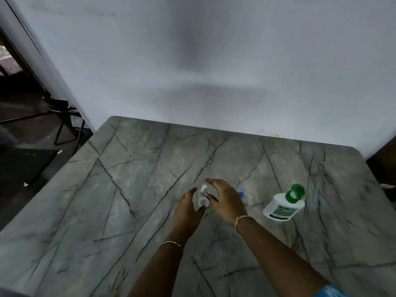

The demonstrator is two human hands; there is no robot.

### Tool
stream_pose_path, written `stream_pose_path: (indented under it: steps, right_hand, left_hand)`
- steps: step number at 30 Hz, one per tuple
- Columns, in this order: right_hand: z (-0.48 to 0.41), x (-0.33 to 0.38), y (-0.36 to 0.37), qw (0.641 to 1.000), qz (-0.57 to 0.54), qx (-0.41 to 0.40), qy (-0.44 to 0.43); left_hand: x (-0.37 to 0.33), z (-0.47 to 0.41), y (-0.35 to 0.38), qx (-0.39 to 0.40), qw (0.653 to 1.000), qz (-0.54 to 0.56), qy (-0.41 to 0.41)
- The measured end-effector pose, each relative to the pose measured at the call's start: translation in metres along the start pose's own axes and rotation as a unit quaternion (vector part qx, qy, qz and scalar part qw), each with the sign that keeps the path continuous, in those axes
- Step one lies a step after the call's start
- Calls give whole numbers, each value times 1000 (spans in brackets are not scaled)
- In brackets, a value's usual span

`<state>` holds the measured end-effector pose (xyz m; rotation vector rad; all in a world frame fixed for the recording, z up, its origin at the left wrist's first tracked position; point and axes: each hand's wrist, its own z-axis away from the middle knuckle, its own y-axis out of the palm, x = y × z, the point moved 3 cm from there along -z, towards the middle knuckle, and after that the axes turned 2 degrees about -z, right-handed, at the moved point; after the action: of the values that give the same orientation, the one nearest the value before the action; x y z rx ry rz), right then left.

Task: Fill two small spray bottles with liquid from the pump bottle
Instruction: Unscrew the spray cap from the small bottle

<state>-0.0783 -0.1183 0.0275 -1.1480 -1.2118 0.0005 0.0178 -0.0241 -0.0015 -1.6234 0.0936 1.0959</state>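
Observation:
A small clear spray bottle (202, 197) with a white top stands on the grey marble table (128, 189). My left hand (188, 207) curls round it from the left. My right hand (227, 199) hovers just right of it with fingers spread and straight, thumb near the bottle. A second small bottle with a blue top (241, 192) peeks out behind my right hand, mostly hidden. The white pump bottle with a green top (284, 203) stands further right on the table.
A white wall (214, 61) rises directly behind the table's far edge. Off the table's left edge are a dark floor and black stand legs (64, 118). A dark object (383, 159) sits past the right corner.

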Motion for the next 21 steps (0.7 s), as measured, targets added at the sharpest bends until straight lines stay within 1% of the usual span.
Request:
stream_pose_path:
  steps: [2,5,9,13,17,21]
  right_hand:
    - [-7,-2,2,1000,17,-14,8]
    - [-11,-4,9,999,39,-23,27]
    - [-10,-9,16,998,37,-41,42]
    - [-12,-13,22,997,31,-50,47]
    - [-16,-16,23,997,40,-49,32]
    - [-19,-14,19,998,36,-44,5]
  left_hand:
    - [-4,-7,3,-3,1000,19,-1]
    - [-7,-13,14,14,997,69,-20]
    - [-4,-14,26,-28,994,95,-37]
    - [4,-21,40,-19,986,149,-74]
    - [13,-31,45,-1,988,147,-52]
    - [17,-33,43,32,982,181,-32]
